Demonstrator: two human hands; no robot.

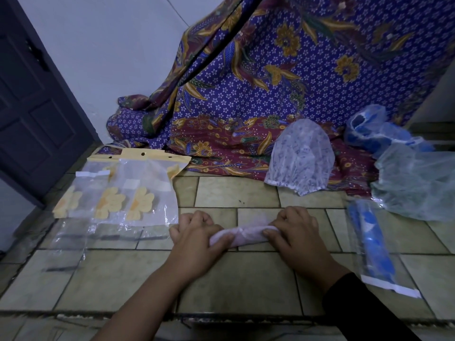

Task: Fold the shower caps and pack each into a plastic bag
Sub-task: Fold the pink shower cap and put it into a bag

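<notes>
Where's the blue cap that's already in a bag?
In the head view the bagged blue cap lies on the tiled floor at the right, beside the right hand gripping a rolled pink cap, in front of a loose pale cap.

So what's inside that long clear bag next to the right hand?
A rolled-up blue shower cap with lighter blue patches fills the bag. Its underside is hidden against the tiled floor.

- The scene is dimly and evenly lit, with a cool bluish cast; no light source is shown.
- Small glints are caught on the clear plastic bags (138, 193).
- The door (32, 107) is left in shadow and bowed by wide-angle distortion.
- The rolled pink shower cap (242, 233) is rendered soft.
</notes>
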